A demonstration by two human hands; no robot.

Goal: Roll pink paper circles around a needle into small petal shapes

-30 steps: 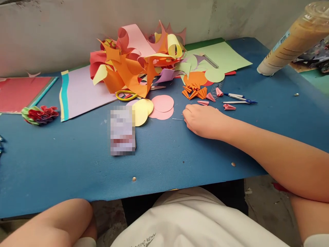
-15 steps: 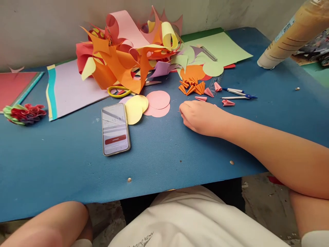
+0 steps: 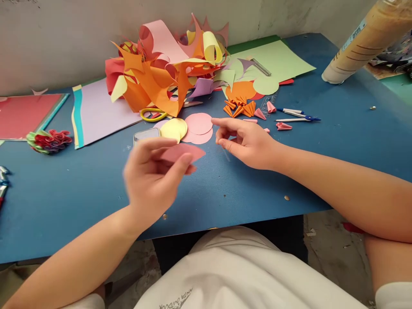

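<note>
Pink paper wedge (image 3: 176,151) — left hand (image 3: 151,176) pinching | round pink discs (image 3: 198,123) — flat

Blue table (image 3: 199,193), pink paper circles (image 3: 198,123), orange cones (image 3: 249,109), phone (image 3: 146,134), blue-and-white compass (image 3: 310,118), drink cup (image 3: 357,47)

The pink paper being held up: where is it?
In the head view, the pink paper is pinched in the left hand, just left of centre, above the blue table, nearer the camera than the yellow paper circles.
</note>
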